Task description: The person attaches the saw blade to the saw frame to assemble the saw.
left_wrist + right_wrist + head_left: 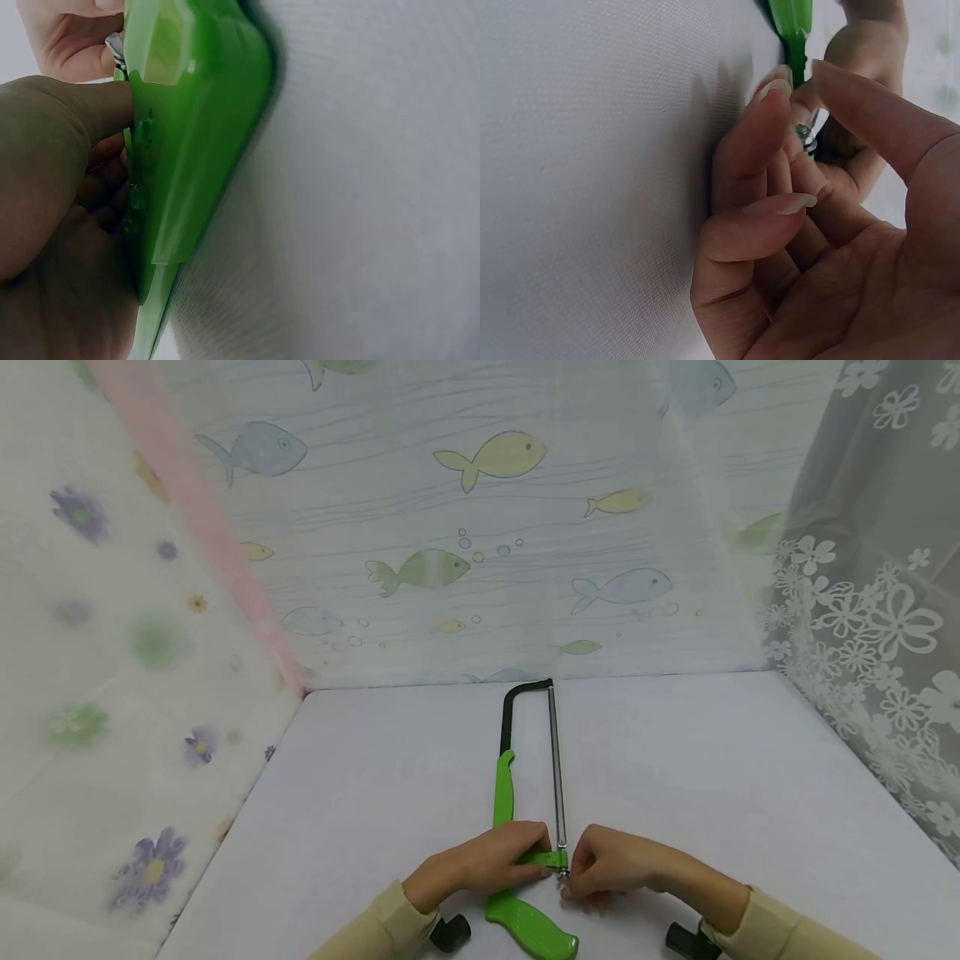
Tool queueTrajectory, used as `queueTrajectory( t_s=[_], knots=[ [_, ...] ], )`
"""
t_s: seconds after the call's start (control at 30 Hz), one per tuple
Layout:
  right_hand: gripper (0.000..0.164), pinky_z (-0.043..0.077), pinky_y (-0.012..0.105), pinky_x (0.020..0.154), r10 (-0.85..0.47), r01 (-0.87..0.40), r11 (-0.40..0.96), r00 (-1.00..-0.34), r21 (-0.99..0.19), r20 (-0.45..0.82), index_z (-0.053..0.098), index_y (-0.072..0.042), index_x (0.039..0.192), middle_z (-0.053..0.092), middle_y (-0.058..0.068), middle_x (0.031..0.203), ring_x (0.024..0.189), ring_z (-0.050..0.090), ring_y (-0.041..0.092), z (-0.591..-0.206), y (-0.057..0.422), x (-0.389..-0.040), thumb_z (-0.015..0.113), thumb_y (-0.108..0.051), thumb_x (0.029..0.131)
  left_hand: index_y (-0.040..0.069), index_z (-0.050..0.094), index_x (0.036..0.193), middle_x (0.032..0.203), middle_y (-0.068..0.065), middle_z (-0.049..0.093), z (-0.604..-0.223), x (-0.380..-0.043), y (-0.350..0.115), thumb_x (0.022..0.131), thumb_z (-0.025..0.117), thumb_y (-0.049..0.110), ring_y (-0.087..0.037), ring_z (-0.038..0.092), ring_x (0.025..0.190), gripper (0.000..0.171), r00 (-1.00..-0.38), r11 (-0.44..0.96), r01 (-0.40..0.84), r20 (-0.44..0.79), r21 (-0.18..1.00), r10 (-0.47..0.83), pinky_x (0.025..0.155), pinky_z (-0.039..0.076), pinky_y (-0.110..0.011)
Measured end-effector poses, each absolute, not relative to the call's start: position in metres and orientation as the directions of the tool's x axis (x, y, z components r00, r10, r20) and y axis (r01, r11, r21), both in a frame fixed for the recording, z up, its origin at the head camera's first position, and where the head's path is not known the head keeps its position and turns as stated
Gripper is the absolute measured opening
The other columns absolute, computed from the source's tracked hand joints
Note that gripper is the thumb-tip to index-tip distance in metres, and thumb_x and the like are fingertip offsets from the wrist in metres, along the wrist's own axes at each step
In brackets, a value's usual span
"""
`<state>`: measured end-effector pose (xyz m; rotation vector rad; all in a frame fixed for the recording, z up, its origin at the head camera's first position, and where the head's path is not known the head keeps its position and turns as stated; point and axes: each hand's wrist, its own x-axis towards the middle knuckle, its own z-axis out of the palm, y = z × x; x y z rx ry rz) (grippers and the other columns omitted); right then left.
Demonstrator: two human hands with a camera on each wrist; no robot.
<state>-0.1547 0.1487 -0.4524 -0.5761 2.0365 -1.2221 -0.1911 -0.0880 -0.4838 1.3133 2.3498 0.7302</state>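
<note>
A hacksaw with a green body (504, 793), black front frame (507, 718) and silver blade (557, 760) lies on the white table, its front end pointing away from me. My left hand (502, 856) grips the green body above the handle (532, 927), thumb and fingers around the crosspiece (555, 859) that carries the blade's near end. At that end sits a small metal wing nut (563, 878), and my right hand (618, 860) pinches it with thumb and fingertips. In the right wrist view, the fingers partly cover the nut (806, 139), with the other fingers curled beside the tabletop.
The white tabletop (375, 760) extends around the saw. Fish-patterned cloth (495, 602) hangs along the back edge, a flowered curtain (150, 777) on the left and a lace curtain (885, 635) on the right. Black wrist devices (451, 934) show at both cuffs.
</note>
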Motion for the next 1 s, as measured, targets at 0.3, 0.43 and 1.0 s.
queueTrajectory(
  t_s=[0.3, 0.43, 1.0],
  knots=[
    [0.044, 0.037, 0.021, 0.045, -0.629, 0.016, 0.486, -0.688, -0.874, -0.362, 0.071, 0.006, 0.069, 0.065, 0.005, 0.059, 0.048, 0.054, 0.01, -0.455, 0.143, -0.154, 0.071, -0.03, 0.095, 0.017, 0.057, 0.106, 0.097, 0.014, 0.057, -0.484, -0.191, -0.088, 0.104, 0.063, 0.022, 0.001, 0.05, 0.087, 0.008, -0.502, 0.431, 0.687, -0.046, 0.585, 0.863, 0.079, 0.043, -0.016],
    [0.043, 0.039, 0.021, 0.045, -0.614, 0.018, 0.498, -0.699, -0.867, -0.367, 0.071, 0.005, 0.068, 0.067, 0.007, 0.059, 0.047, 0.054, 0.009, -0.454, 0.142, -0.155, 0.07, -0.028, 0.096, 0.018, 0.057, 0.106, 0.097, 0.014, 0.057, -0.484, -0.191, -0.087, 0.104, 0.063, 0.022, 0.001, 0.05, 0.087, 0.008, -0.505, 0.433, 0.687, -0.045, 0.583, 0.862, 0.079, 0.043, -0.015],
    [0.02, 0.039, 0.022, 0.048, -0.652, -0.065, 0.473, -0.697, -0.879, -0.299, 0.071, 0.0, 0.075, 0.06, -0.001, 0.061, 0.05, 0.053, 0.009, -0.452, 0.155, -0.157, 0.072, -0.012, 0.09, 0.017, 0.057, 0.105, 0.095, 0.014, 0.055, -0.485, -0.191, -0.087, 0.103, 0.064, 0.025, 0.001, 0.048, 0.084, 0.01, -0.514, 0.441, 0.679, -0.049, 0.587, 0.856, 0.076, 0.043, -0.016]
  ],
)
